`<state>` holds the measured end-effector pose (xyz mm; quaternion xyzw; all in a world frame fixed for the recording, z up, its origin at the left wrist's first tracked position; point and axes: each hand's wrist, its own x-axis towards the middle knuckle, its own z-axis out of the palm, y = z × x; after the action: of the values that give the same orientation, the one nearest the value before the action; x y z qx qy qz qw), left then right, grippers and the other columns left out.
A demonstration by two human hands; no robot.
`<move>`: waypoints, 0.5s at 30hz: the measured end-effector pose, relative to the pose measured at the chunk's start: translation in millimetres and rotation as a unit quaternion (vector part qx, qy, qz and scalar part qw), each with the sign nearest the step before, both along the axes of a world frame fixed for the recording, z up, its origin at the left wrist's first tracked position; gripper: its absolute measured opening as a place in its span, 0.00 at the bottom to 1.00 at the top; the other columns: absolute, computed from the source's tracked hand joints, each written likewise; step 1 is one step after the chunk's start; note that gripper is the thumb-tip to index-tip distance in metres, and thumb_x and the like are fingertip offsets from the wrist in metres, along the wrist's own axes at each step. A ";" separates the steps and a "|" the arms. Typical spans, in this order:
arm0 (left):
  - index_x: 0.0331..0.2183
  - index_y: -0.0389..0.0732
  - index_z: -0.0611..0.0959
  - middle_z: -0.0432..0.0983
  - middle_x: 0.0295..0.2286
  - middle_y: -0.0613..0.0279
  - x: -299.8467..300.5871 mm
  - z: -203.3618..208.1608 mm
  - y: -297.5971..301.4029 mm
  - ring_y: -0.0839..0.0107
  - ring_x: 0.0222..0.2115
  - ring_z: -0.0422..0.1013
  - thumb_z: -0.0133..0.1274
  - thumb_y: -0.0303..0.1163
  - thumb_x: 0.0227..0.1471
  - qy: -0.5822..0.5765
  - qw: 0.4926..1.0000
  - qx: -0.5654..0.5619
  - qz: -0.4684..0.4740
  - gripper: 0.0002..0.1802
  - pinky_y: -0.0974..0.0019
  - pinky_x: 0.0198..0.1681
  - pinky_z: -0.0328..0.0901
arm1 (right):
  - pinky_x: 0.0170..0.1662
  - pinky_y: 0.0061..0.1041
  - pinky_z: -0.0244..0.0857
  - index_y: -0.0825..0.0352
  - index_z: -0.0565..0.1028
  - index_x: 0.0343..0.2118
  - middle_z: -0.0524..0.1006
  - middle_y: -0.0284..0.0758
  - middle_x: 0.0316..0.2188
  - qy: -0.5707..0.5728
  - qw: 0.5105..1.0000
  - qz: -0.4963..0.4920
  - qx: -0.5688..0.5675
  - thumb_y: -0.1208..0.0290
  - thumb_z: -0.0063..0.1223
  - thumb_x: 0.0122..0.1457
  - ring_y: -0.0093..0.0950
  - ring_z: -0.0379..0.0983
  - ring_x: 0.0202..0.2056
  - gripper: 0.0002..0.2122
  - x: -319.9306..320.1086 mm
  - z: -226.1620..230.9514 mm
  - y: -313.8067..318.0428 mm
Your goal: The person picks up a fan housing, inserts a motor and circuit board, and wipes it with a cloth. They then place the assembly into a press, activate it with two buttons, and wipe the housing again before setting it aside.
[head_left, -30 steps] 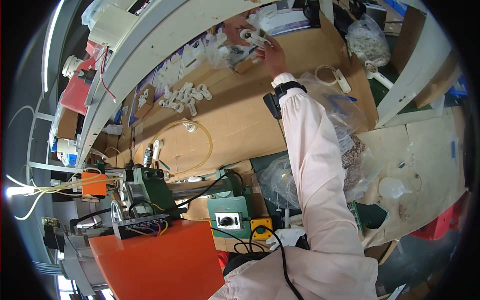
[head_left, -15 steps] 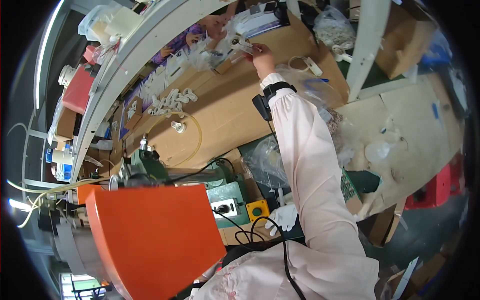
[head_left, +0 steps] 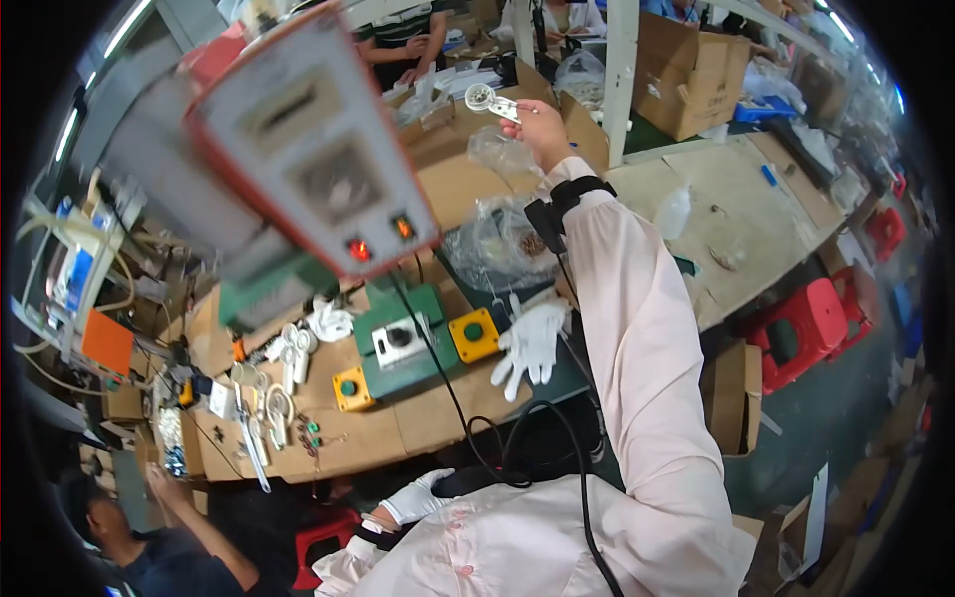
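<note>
My right hand [head_left: 537,127] is stretched out over the far side of the bench. Its fingers pinch a white plastic part [head_left: 481,99] with a round ring-shaped head and a short flat handle. The handle end sits between thumb and fingers, and the round head points left. My left hand [head_left: 416,497], in a white glove, lies low in front of my body; its fingers are largely hidden. Just below my right hand is a crumpled clear plastic bag [head_left: 500,151].
A machine's control box [head_left: 328,159] with lit switches looms at upper left. Two yellow button boxes [head_left: 474,334] flank a green machine base [head_left: 423,360]. Nearby lie an unworn white glove [head_left: 533,348] and white parts [head_left: 295,350]. Red stools [head_left: 796,333] stand right; other people sit around.
The view has swung, bringing the control box front, near bench and my gloved left hand into sight. My right hand, still holding the white part, is now apart from the bagged parts.
</note>
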<state>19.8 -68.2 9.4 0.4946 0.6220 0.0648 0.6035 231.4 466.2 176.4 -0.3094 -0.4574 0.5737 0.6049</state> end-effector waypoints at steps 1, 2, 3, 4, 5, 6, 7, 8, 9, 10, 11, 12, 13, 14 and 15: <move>0.59 0.37 0.63 0.65 0.54 0.47 3.6 -10.0 -11.3 0.59 0.55 0.63 0.61 0.49 0.48 0.005 1.000 0.008 -0.010 0.44 0.64 0.57 0.58 | 0.36 0.23 0.73 0.72 0.69 0.45 0.76 0.41 0.37 0.003 1.000 0.002 0.014 0.75 0.43 0.62 0.28 0.77 0.34 0.10 6.4 -2.6 -16.4; 0.59 0.38 0.64 0.66 0.54 0.47 0.9 -16.3 -15.1 0.59 0.54 0.63 0.61 0.50 0.48 0.014 0.999 0.019 -0.022 0.44 0.64 0.57 0.58 | 0.36 0.23 0.73 0.72 0.69 0.45 0.76 0.41 0.37 -0.002 1.000 -0.002 0.023 0.75 0.43 0.62 0.28 0.77 0.34 0.10 7.7 -2.0 -35.5; 0.59 0.38 0.64 0.66 0.54 0.47 -2.2 -21.8 -17.4 0.59 0.54 0.63 0.61 0.50 0.48 0.009 0.999 0.028 -0.027 0.44 0.64 0.57 0.58 | 0.37 0.23 0.73 0.72 0.69 0.45 0.75 0.41 0.38 0.021 1.000 -0.009 0.021 0.75 0.43 0.62 0.28 0.77 0.34 0.10 9.3 -6.4 -57.8; 0.57 0.38 0.66 0.68 0.53 0.47 -5.9 -26.7 -17.8 0.59 0.53 0.65 0.61 0.49 0.49 0.000 0.997 0.066 -0.038 0.41 0.63 0.56 0.59 | 0.38 0.24 0.73 0.72 0.69 0.45 0.75 0.41 0.38 0.044 0.999 -0.016 0.019 0.75 0.44 0.62 0.29 0.77 0.35 0.10 11.1 -14.1 -81.5; 0.56 0.37 0.67 0.69 0.51 0.48 -6.2 -29.3 -23.8 0.59 0.52 0.67 0.60 0.49 0.50 -0.014 0.994 0.099 -0.045 0.39 0.63 0.55 0.61 | 0.39 0.25 0.73 0.72 0.69 0.45 0.75 0.41 0.39 0.062 0.998 -0.021 0.011 0.74 0.44 0.62 0.29 0.76 0.35 0.10 12.4 -24.0 -110.1; 0.55 0.37 0.69 0.71 0.50 0.49 -3.6 -27.5 -35.6 0.59 0.50 0.68 0.59 0.48 0.51 -0.029 0.990 0.128 -0.047 0.37 0.63 0.54 0.62 | 0.40 0.25 0.73 0.73 0.69 0.45 0.75 0.41 0.39 0.065 0.997 -0.017 0.035 0.74 0.44 0.62 0.30 0.76 0.36 0.11 16.7 -36.9 -140.8; 0.54 0.37 0.70 0.73 0.45 0.53 -4.7 -18.9 -41.2 0.63 0.46 0.70 0.57 0.46 0.53 -0.016 0.988 0.146 -0.051 0.33 0.65 0.51 0.63 | 0.42 0.25 0.73 0.73 0.69 0.45 0.75 0.41 0.40 0.068 0.996 -0.012 0.059 0.74 0.44 0.62 0.31 0.76 0.36 0.11 23.4 -50.1 -173.0; 0.53 0.37 0.71 0.76 0.41 0.58 -10.5 -7.5 -42.8 0.68 0.43 0.71 0.56 0.43 0.55 -0.002 0.984 0.168 -0.053 0.29 0.66 0.49 0.65 | 0.42 0.26 0.72 0.73 0.69 0.45 0.75 0.41 0.40 0.080 0.996 -0.011 0.046 0.74 0.44 0.62 0.31 0.76 0.37 0.11 25.0 -62.0 -211.7; 0.53 0.37 0.72 0.77 0.39 0.58 -17.9 2.7 -46.3 0.70 0.41 0.72 0.54 0.42 0.56 -0.012 0.979 0.199 -0.029 0.27 0.68 0.47 0.66 | 0.43 0.26 0.72 0.72 0.69 0.45 0.75 0.40 0.40 0.096 0.995 -0.009 0.036 0.74 0.44 0.63 0.31 0.76 0.37 0.11 24.7 -71.0 -252.0; 0.52 0.38 0.73 0.77 0.38 0.59 -24.2 12.8 -49.0 0.72 0.39 0.72 0.53 0.40 0.57 -0.021 0.973 0.231 -0.005 0.24 0.69 0.45 0.67 | 0.43 0.26 0.72 0.72 0.69 0.46 0.75 0.40 0.40 0.109 0.994 0.020 0.024 0.74 0.44 0.63 0.31 0.76 0.37 0.11 25.4 -78.0 -291.7; 0.53 0.39 0.73 0.77 0.38 0.59 -25.7 25.3 -47.9 0.73 0.39 0.72 0.50 0.41 0.59 -0.120 0.963 0.234 0.051 0.24 0.69 0.44 0.67 | 0.43 0.25 0.72 0.72 0.69 0.46 0.75 0.40 0.40 0.120 0.992 0.045 0.010 0.74 0.43 0.63 0.30 0.76 0.38 0.11 28.5 -86.6 -328.3; 0.53 0.40 0.72 0.76 0.38 0.59 -27.0 36.1 -43.6 0.74 0.39 0.72 0.48 0.42 0.60 -0.218 0.941 0.235 0.106 0.23 0.69 0.43 0.67 | 0.43 0.25 0.72 0.72 0.69 0.46 0.75 0.40 0.40 0.133 0.987 0.090 -0.018 0.75 0.43 0.63 0.30 0.76 0.38 0.11 27.6 -96.9 -355.0; 0.55 0.42 0.70 0.76 0.39 0.57 -24.0 45.9 -37.5 0.72 0.38 0.72 0.45 0.45 0.61 -0.267 0.904 0.296 0.153 0.25 0.68 0.43 0.67 | 0.43 0.24 0.72 0.72 0.69 0.46 0.75 0.39 0.40 0.147 0.979 0.133 -0.048 0.75 0.43 0.63 0.30 0.76 0.37 0.10 25.9 -104.6 -380.3; 0.57 0.44 0.68 0.75 0.41 0.56 -17.3 52.9 -28.6 0.70 0.37 0.72 0.42 0.48 0.62 -0.311 0.858 0.356 0.200 0.27 0.67 0.42 0.68 | 0.43 0.24 0.72 0.72 0.69 0.46 0.75 0.39 0.40 0.143 0.978 0.141 -0.048 0.75 0.43 0.63 0.30 0.76 0.37 0.10 15.9 -108.8 -402.7; 0.59 0.47 0.63 0.74 0.43 0.55 -5.1 54.1 -15.7 0.68 0.37 0.72 0.40 0.52 0.62 -0.397 0.797 0.366 0.271 0.29 0.65 0.43 0.68 | 0.44 0.26 0.72 0.72 0.68 0.46 0.75 0.40 0.41 0.153 0.969 0.179 -0.075 0.76 0.43 0.63 0.30 0.76 0.38 0.10 -1.7 -108.8 -425.6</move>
<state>14.8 -83.9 63.5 0.4206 0.3660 0.6393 0.5295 229.7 40.6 67.6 -0.1754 -0.3632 0.7456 0.5305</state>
